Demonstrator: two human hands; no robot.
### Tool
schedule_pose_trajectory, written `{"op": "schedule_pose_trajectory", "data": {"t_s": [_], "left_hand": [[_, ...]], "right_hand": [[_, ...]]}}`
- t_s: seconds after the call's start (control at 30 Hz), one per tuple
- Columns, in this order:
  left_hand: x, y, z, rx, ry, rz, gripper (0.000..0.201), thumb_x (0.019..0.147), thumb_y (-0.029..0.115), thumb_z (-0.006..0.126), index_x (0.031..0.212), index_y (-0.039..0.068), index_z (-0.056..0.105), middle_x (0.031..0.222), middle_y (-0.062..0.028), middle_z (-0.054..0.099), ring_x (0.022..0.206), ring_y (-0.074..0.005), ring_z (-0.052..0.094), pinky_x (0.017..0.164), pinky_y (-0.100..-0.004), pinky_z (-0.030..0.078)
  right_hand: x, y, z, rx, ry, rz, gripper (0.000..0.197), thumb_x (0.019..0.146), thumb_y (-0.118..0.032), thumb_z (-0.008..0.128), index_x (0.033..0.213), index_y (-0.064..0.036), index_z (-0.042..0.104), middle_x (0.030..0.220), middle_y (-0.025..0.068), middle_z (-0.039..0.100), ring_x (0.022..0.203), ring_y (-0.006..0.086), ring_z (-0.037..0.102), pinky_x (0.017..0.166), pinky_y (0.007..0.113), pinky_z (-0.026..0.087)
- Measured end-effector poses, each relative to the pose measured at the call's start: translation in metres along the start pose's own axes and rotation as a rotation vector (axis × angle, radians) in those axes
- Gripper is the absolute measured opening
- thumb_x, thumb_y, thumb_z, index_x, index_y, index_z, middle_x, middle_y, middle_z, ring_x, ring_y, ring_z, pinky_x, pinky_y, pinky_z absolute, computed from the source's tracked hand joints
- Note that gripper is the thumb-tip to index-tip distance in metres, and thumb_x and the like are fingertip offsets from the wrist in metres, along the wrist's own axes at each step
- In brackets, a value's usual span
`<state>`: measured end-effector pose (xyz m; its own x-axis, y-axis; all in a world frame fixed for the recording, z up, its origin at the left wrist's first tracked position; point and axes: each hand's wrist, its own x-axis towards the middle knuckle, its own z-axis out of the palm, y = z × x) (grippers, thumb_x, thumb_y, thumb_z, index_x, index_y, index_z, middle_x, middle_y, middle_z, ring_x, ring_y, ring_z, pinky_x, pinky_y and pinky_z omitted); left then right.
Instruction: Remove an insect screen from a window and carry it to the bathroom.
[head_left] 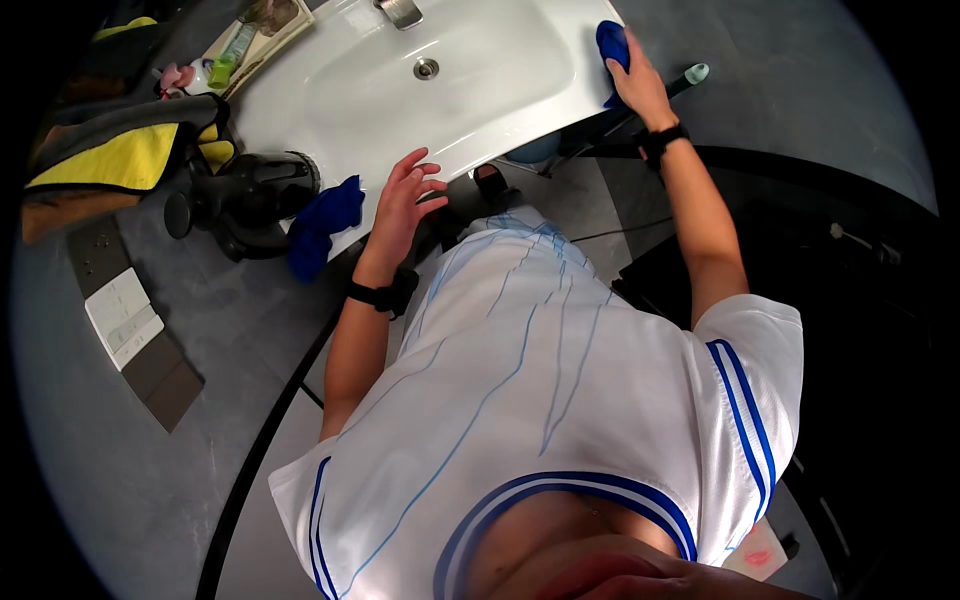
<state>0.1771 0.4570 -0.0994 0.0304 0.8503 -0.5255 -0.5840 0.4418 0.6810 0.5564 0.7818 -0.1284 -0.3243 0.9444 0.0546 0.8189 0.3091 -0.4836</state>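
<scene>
White shirt [520, 400] with blue trim lies nearest the camera, between the person's two forearms. Beyond it, a blue cloth [611, 42] sits against the palm side of the right hand [640, 82], gripped between thumb and fingers at the right-hand edge of the white sink [460, 150]. Just right of that hand is a dark object with a pale green tip [697, 73]; a black wristband [660, 143] circles the wrist below it. Left of it, across the basin, are the drain [426, 69] and the faucet [403, 12]. The left hand [402, 205], well apart from that cloth, has its fingers spread and slightly bent near the sink's front edge. Left of this hand lies a second crumpled cloth [325, 222], also blue, near a black object [270, 180]; farther left is a yellow-and-grey towel [110, 165].
</scene>
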Motion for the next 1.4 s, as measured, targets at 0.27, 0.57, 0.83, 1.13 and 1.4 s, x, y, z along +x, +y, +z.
{"op": "schedule_pose_trajectory", "data": {"t_s": [0.27, 0.57, 0.83, 1.13, 1.4], "left_hand": [[0.013, -0.009, -0.006, 0.094, 0.235, 0.03, 0.043, 0.114, 0.026, 0.056, 0.151, 0.005, 0.055, 0.131, -0.0082, 0.065, 0.112, -0.0175, 0.069, 0.099, -0.0365, 0.058], [0.005, -0.028, -0.045, 0.137, 0.361, 0.031, 0.038, 0.111, 0.022, 0.061, 0.146, 0.006, 0.061, 0.126, -0.0064, 0.068, 0.108, -0.015, 0.069, 0.095, -0.0332, 0.057], [0.055, -0.043, 0.025, 1.76, 0.005, 0.55, 0.051, 0.108, 0.051, 0.059, 0.157, 0.039, 0.059, 0.153, -0.0142, 0.057, 0.139, -0.0407, 0.052, 0.115, -0.0677, 0.037], [0.161, -0.004, -0.031, 1.874, 0.392, 0.034, 0.066, 0.11, 0.064, 0.045, 0.162, 0.024, 0.053, 0.169, -0.0137, 0.045, 0.154, -0.039, 0.042, 0.119, -0.0686, 0.033], [0.225, 0.043, -0.016, -0.376, 0.205, -0.073, 0.082, 0.116, 0.063, 0.018, 0.16, -0.002, 0.043, 0.157, -0.024, 0.053, 0.145, -0.0473, 0.05, 0.124, -0.063, 0.042]], "right_hand": [[-0.062, 0.002, 0.103, -0.197, 0.126, -0.067, 0.064, 0.1, -0.027, 0.065, 0.162, -0.0278, 0.051, 0.161, 0.0218, 0.05, 0.155, 0.0455, 0.038, 0.126, 0.067, 0.025], [-0.085, -0.072, 0.099, -0.243, -0.022, -0.182, 0.058, 0.091, -0.022, 0.074, 0.146, -0.0357, 0.067, 0.131, 0.0108, 0.066, 0.123, 0.0354, 0.059, 0.099, 0.054, 0.047], [-0.016, -0.003, 0.068, -0.277, 0.258, -0.088, 0.053, 0.093, -0.019, 0.075, 0.142, -0.0377, 0.07, 0.135, 0.0162, 0.061, 0.123, 0.0427, 0.058, 0.102, 0.05, 0.055], [0.014, 0.037, 0.047, -0.545, 0.063, -0.031, 0.067, 0.093, -0.043, 0.076, 0.156, -0.0339, 0.058, 0.17, 0.0168, 0.04, 0.156, 0.0498, 0.032, 0.119, 0.073, 0.03], [0.112, -0.086, 0.132, 0.65, -0.337, -0.134, 0.057, 0.103, -0.046, 0.068, 0.15, -0.0133, 0.062, 0.148, 0.0103, 0.065, 0.134, 0.0263, 0.061, 0.106, 0.047, 0.053]]}}
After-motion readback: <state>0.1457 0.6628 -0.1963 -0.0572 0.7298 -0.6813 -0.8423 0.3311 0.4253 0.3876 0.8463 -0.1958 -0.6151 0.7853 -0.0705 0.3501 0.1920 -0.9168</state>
